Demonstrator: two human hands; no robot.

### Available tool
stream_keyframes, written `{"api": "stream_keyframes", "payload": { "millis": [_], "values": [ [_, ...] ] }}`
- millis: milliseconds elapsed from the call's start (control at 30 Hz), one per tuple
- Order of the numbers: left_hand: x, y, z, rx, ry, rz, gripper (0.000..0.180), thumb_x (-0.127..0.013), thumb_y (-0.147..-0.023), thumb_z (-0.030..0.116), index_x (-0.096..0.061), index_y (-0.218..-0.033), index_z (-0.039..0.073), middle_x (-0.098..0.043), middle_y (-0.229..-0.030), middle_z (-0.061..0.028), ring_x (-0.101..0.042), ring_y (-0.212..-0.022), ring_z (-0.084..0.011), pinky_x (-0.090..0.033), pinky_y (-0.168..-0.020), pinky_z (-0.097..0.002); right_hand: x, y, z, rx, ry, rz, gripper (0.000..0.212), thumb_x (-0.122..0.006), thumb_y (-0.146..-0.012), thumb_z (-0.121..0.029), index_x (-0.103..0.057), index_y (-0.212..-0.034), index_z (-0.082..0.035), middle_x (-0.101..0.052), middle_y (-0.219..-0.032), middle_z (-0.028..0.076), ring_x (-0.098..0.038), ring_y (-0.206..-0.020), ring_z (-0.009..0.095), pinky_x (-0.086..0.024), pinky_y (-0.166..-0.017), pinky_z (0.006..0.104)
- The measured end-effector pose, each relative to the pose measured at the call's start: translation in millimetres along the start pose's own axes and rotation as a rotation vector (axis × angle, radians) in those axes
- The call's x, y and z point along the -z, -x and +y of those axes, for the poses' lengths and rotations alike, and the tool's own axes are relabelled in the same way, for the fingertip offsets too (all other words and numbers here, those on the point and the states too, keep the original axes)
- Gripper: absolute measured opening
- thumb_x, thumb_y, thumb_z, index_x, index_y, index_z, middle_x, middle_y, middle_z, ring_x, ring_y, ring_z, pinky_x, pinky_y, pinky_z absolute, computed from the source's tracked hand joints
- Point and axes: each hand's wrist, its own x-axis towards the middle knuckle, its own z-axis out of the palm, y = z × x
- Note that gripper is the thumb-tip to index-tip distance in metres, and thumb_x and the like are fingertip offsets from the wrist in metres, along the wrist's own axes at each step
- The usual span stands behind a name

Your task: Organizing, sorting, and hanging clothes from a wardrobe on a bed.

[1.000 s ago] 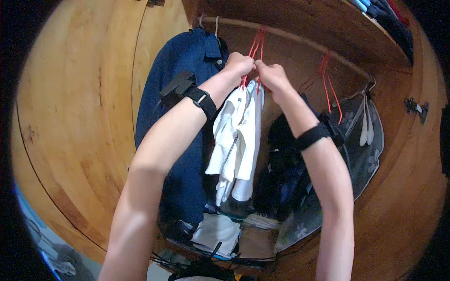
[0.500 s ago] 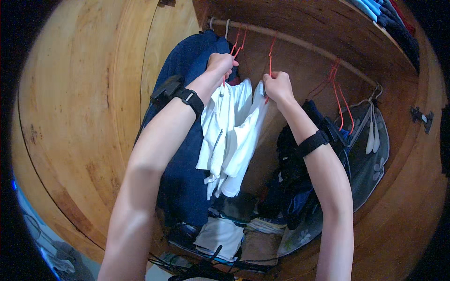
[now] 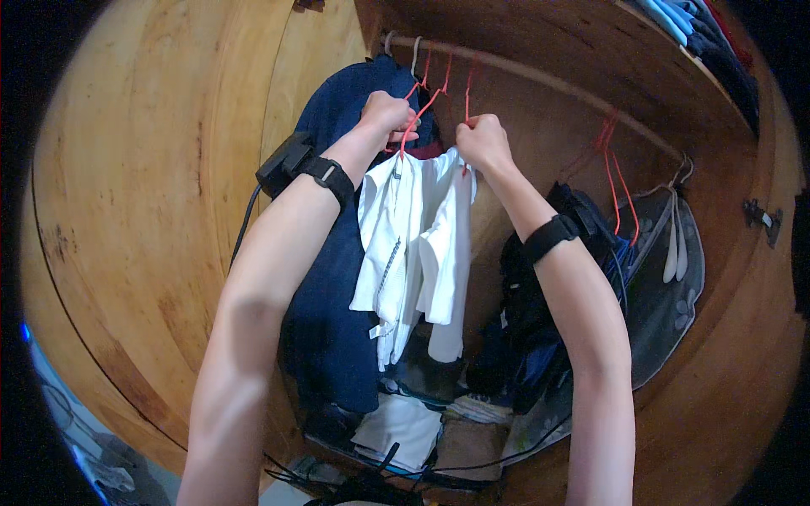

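Note:
White shirts (image 3: 392, 244) hang side by side on thin red hangers from the closet rod (image 3: 515, 69). My right hand (image 3: 484, 142) is closed in a pinch on a red hanger (image 3: 467, 99) at the shoulder of the right-hand white shirt (image 3: 447, 278). My left hand (image 3: 388, 116) is curled round another red hanger (image 3: 412, 90), beside a dark blue garment (image 3: 333, 253); its thumb is hidden. A second red hanger slants in front of its fingers. Behind the white shirts, a strip of dark red cloth (image 3: 428, 152) shows.
Dark clothes (image 3: 548, 278) and a grey flowered cover (image 3: 666, 278) hang at the right. Folded clothes (image 3: 396, 430) lie on the closet floor, near black cables. A shelf (image 3: 574, 42) with clothes runs overhead. A wooden door (image 3: 152, 211) stands at the left.
My right hand has moved slightly left with its hanger, bringing the right-hand white shirt closer to the other. My left hand has shifted a little left, its fingers now behind a slanting hanger.

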Motion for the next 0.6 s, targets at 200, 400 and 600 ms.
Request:
{"api": "stream_keyframes", "payload": {
  "millis": [200,400,600],
  "values": [
    [-5,0,3,0.013,0.012,-0.059,0.019,-0.046,-0.084,0.014,-0.054,-0.078,-0.002,-0.056,-0.068,-0.0083,-0.055,-0.057,-0.0128,-0.052,-0.05,-0.0249,2,-1,2,-0.028,0.001,-0.011,0.035,-0.049,-0.075,-0.028,-0.059,-0.087,0.003,-0.057,-0.094,0.023,-0.054,-0.093,0.036,-0.042,-0.081,0.0407],
    [-2,9,7,-0.796,-0.72,0.387,0.03,-0.053,-0.076,0.026,-0.057,-0.094,0.001,-0.061,-0.08,-0.0132,-0.059,-0.078,-0.0273,-0.044,-0.076,-0.0316,59,1,30,0.27,0.059,0.045,0.044,-0.053,-0.076,-0.04,-0.059,-0.097,-0.001,-0.057,-0.098,0.02,-0.054,-0.095,0.032,-0.042,-0.084,0.0357],
    [-129,89,59,-1.014,-0.612,-0.129,0.033,-0.056,-0.07,0.032,-0.062,-0.083,0.002,-0.061,-0.081,-0.0153,-0.06,-0.075,-0.0269,-0.047,-0.068,-0.0347,197,9,152,-0.121,0.614,0.299,0.033,-0.055,-0.076,-0.03,-0.062,-0.087,0.001,-0.063,-0.08,0.012,-0.06,-0.07,0.018,-0.045,-0.062,0.0303]
  ]
}}
